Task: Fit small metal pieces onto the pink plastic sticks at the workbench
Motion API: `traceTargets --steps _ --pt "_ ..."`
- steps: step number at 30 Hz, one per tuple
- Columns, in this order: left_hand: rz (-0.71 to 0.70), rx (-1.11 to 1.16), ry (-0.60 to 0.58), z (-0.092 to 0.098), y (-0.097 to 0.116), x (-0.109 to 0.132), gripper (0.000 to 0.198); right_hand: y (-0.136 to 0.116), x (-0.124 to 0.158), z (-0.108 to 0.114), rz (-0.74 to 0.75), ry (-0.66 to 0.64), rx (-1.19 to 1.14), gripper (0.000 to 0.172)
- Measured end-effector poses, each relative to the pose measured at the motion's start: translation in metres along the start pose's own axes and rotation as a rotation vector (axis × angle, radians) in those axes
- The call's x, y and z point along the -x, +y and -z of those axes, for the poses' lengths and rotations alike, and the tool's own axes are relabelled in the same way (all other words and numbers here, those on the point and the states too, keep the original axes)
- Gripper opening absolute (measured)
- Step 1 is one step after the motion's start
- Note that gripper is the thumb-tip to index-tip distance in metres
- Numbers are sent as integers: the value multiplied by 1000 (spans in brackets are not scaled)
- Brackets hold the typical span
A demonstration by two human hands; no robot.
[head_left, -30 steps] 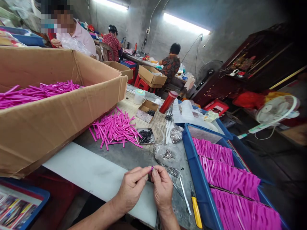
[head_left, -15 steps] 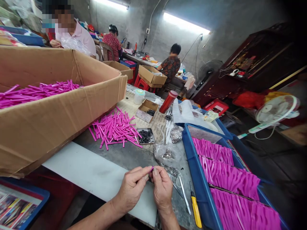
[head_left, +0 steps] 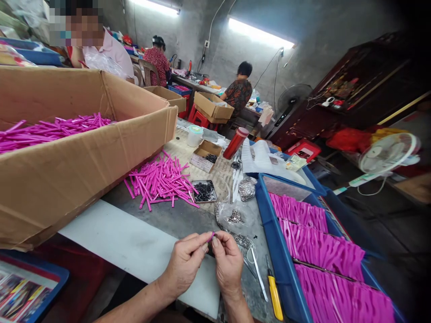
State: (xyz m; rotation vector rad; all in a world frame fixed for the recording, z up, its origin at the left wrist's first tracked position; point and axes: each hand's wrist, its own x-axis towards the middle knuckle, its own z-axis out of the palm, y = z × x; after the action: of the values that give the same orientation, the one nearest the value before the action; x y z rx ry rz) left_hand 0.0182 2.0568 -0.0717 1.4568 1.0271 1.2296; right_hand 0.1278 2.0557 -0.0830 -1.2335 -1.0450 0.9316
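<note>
Between my fingertips is a small magenta plastic piece [head_left: 211,237], mostly hidden by the fingers. My left hand [head_left: 187,262] pinches it between thumb and forefinger. From the other side my right hand [head_left: 228,262] grips it too, thumb on top and fingers curled. Both hands are above the edge of a pale flat board [head_left: 134,251]. Beyond them lies a loose pile of slim magenta strips [head_left: 160,179]. A small tray of black pins [head_left: 204,191] and a plastic bag with small metal parts [head_left: 235,216] sit ahead of my hands.
A cardboard box [head_left: 77,166] of magenta strips stands at left. On the right is a blue tray [head_left: 283,264] with rows of magenta pieces. A yellow-handled screwdriver [head_left: 275,296], tweezers [head_left: 259,273] and a red cylinder [head_left: 235,143] are on the table. Several people sit farther back.
My hands stay nearly in place, still pinching the magenta piece, with the fingertips slightly shifted. At the far left, a co-worker's hand has moved up.
</note>
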Motion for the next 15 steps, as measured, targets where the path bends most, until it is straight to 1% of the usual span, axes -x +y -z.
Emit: traceTargets --steps 4,10,15 --pt "-7 -6 3 -1 -1 0 28 0 -1 0 -17 -15 -15 18" --pt "-17 4 -4 -1 1 0 29 0 -1 0 5 -78 11 23" --pt "-19 11 2 -1 -1 0 28 1 -1 0 29 -77 20 23"
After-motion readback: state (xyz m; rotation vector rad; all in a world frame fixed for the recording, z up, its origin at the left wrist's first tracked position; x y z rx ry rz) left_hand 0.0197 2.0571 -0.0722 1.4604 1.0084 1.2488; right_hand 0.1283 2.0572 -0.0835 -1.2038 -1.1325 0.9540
